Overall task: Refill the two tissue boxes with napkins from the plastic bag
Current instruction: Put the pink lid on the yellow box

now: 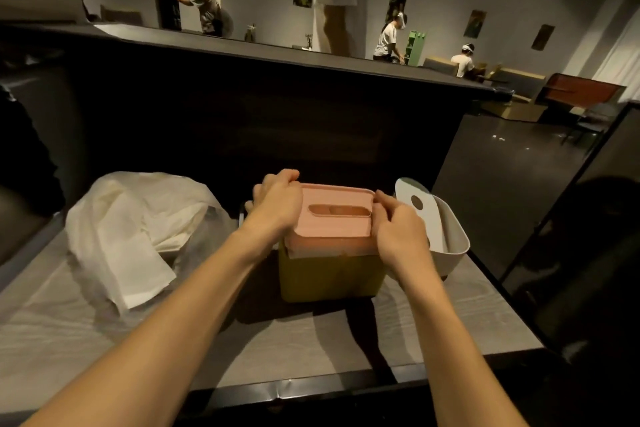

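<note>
Pink plastic, the lid sits on the yellow box in the middle of the table, a strip of white napkin showing under its near edge. The left hand curls its fingers over the lid's far-left corner; the right hand grips its right edge, thumb on top. Left of the box, apart from it, lies the bag of napkins. The white box stands touching the yellow one's right side, its lid tilted inside.
</note>
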Demonstrator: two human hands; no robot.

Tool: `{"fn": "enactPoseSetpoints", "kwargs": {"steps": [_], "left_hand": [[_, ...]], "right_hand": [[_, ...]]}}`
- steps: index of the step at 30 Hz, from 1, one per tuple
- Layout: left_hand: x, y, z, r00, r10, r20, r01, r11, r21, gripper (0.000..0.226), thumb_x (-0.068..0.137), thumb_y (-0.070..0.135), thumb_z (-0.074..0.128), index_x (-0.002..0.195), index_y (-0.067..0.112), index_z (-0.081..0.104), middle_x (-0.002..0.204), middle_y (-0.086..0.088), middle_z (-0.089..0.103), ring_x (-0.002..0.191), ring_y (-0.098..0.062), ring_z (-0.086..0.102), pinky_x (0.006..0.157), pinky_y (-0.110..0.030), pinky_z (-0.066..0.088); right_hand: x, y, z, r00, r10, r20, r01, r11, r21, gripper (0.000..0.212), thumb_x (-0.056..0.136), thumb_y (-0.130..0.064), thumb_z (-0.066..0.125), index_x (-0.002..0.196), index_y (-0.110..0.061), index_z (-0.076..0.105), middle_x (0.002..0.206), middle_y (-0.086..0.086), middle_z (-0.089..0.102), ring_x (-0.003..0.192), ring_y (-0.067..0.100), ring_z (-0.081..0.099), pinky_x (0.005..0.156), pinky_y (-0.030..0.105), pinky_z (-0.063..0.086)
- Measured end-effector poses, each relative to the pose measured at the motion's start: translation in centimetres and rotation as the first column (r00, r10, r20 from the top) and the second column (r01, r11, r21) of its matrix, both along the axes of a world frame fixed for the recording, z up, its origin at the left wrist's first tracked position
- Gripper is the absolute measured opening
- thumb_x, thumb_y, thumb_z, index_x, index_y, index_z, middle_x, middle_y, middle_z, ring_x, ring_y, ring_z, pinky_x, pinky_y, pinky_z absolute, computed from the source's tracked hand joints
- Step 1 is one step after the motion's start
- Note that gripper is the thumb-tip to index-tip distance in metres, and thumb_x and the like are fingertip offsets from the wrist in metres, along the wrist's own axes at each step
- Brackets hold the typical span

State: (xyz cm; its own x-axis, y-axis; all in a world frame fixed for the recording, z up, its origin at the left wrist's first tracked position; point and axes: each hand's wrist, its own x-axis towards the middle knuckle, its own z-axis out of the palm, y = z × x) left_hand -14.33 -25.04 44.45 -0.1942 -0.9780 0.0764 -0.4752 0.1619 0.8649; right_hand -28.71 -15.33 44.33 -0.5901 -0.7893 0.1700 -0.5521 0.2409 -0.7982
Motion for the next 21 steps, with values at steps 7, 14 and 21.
{"fn": "enactPoseSetpoints", "kwargs": {"steps": [7, 14, 21], "left_hand": [[-0.5, -0.6, -2.7, 0.999, -0.043, -0.005, 0.043, 0.998, 0.038, 0.049, 0.109, 0.031, 0.036, 0.158, 0.03, 0.034, 0.164, 0.002, 0.03, 0.15, -0.024, 0.03, 0.123, -0.052, 0.026], [-0.3, -0.4, -3.5, 0.998, -0.06, -0.033, 0.061, 0.998, 0.03, 0.049, 0.11, 0.03, 0.04, 0.158, 0.022, 0.035, 0.161, -0.001, 0.04, 0.148, -0.023, 0.036, 0.121, -0.049, 0.034], [-0.5, -0.3, -3.3, 0.995, -0.027, 0.099, 0.036, 0.996, -0.087, 0.036, 0.11, 0.024, 0.04, 0.141, 0.017, 0.057, 0.135, -0.002, 0.059, 0.099, -0.006, 0.061, 0.081, -0.017, 0.046]], "right_hand": [[-0.4, 0.2, -0.9, 0.997, 0.032, -0.072, -0.031, 0.999, 0.011, 0.045, 0.112, -0.031, 0.04, 0.157, -0.025, 0.042, 0.149, -0.001, 0.056, 0.129, 0.021, 0.057, 0.108, 0.036, 0.047], [-0.8, 0.3, -2.0, 0.979, 0.128, -0.16, -0.12, 0.991, 0.054, 0.029, 0.112, -0.029, 0.038, 0.131, -0.027, 0.06, 0.109, -0.014, 0.055, 0.105, 0.009, 0.056, 0.088, 0.025, 0.037], [-1.4, -0.3, -2.6, 0.932, 0.179, -0.316, -0.12, 0.973, 0.198, 0.05, 0.112, -0.03, 0.037, 0.161, -0.028, 0.03, 0.169, -0.007, 0.026, 0.155, 0.016, 0.025, 0.126, 0.04, 0.025]]}}
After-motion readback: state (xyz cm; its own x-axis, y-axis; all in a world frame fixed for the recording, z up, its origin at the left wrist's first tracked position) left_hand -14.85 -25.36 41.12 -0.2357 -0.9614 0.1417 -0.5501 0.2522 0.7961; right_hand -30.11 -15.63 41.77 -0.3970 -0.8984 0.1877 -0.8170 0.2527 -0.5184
